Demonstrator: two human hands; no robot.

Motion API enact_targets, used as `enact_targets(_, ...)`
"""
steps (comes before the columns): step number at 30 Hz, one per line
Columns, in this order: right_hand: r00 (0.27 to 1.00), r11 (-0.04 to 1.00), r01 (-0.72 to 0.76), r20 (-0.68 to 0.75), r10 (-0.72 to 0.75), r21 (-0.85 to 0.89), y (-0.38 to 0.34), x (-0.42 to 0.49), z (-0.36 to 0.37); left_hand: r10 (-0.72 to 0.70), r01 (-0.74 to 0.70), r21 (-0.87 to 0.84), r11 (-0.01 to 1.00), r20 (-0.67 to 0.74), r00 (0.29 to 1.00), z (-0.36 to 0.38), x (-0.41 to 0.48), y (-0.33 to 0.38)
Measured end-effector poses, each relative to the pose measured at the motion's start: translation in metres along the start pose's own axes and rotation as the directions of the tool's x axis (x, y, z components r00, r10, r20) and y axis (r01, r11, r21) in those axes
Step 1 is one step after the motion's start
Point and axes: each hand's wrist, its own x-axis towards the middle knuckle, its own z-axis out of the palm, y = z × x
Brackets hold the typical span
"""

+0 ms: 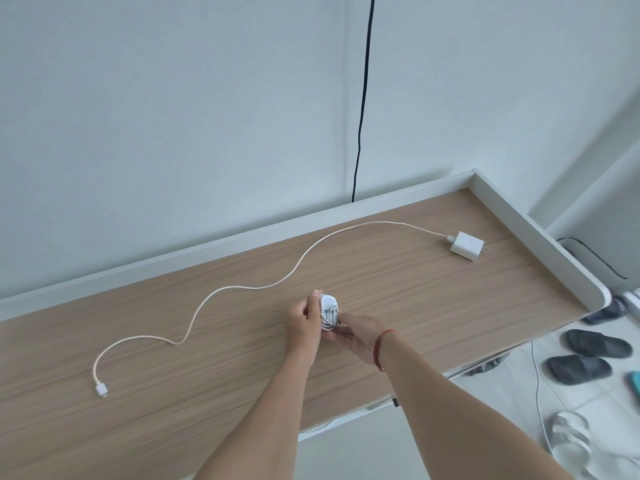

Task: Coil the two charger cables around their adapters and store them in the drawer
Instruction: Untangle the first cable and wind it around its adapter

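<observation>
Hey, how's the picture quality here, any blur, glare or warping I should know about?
Head view: soft, even, slightly cool light, barely any shadows and no glare on the wooden desk; the coiled charger at the centre is fairly sharp; the dark slippers at the right edge are smeared; the wide-angle lens slants the desk steeply across the frame.

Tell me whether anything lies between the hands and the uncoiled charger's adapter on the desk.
Nothing visible does. The left hand and right hand hold the coiled charger at mid-desk. The white adapter lies far right, with only bare desk between. Its cable snakes away leftward beyond the hands.
</observation>
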Motion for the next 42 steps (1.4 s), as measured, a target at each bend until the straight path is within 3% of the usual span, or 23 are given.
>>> enact_targets(8,1.000,1.000,0.000,-0.025,0.000,0.003,-0.001,0.000,-0.005,0.052,-0.048,0.043,0.998,-0.102,0.993,-0.001,-0.004,-0.004)
enact_targets(12,0.998,1.000,0.020,-0.065,-0.022,-0.021,-0.003,0.002,0.001,0.087,-0.088,-0.019,0.996,-0.045,0.995,-0.007,-0.012,0.002)
enact_targets(15,0.993,0.998,0.060,-0.096,-0.063,-0.028,-0.007,0.003,0.007,0.039,-0.039,-0.064,0.997,-0.001,0.999,-0.006,-0.016,0.011)
enact_targets(19,0.993,0.998,0.057,-0.106,-0.061,-0.039,-0.015,0.006,0.010,-0.015,0.015,0.007,1.000,0.066,0.998,-0.010,-0.013,0.010)
enact_targets(29,0.996,0.998,0.062,-0.063,-0.062,0.001,-0.007,0.007,0.006,-0.113,0.116,-0.133,0.984,0.035,0.993,-0.013,-0.015,0.013)
enact_targets(38,0.983,0.985,0.164,-0.068,-0.168,-0.058,-0.033,-0.006,-0.007,-0.016,0.016,-0.009,1.000,0.054,0.998,0.000,-0.007,0.030)
enact_targets(42,0.979,0.980,0.178,-0.088,-0.186,-0.087,-0.046,-0.018,-0.027,0.009,-0.020,0.055,0.998,0.185,0.983,0.016,-0.006,0.041)
